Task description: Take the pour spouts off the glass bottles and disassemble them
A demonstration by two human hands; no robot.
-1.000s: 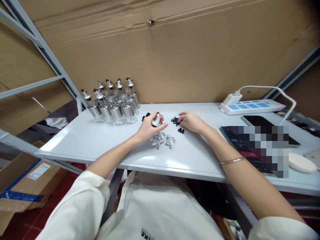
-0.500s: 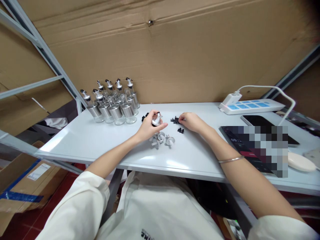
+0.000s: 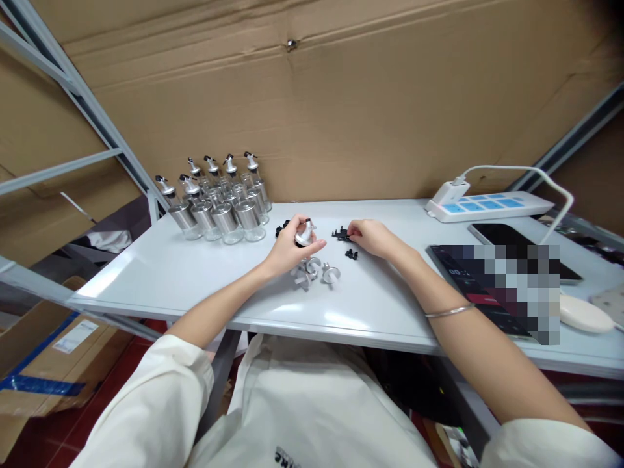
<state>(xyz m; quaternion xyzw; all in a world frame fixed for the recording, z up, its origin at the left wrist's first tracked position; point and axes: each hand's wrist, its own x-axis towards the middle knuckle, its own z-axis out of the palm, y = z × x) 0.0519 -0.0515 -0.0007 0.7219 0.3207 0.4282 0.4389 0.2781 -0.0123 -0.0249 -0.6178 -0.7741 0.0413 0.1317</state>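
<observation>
My left hand (image 3: 287,248) is closed round a silver pour spout (image 3: 305,234), held upright just above the table. Close below it lie several loose metal spout pieces (image 3: 331,275) with round discs. My right hand (image 3: 369,238) has its fingertips pinched at a small pile of black plastic parts (image 3: 341,234); whether a part is between them is hidden. Nearer to me sits another small cluster of black parts (image 3: 351,254). More black pieces (image 3: 281,228) show behind my left hand, partly covered by it.
Several glass bottles with steel sleeves (image 3: 227,221) stand at the back left, some topped with spouts. On the right are a power strip (image 3: 492,205) with a white charger and cable, a dark phone (image 3: 517,244), a partly blurred screen device (image 3: 458,279) and a cream oval object (image 3: 585,314).
Both hands stay in nearly the same place, the left still holding the spout and the right still at the black parts. The view has shifted very slightly.
</observation>
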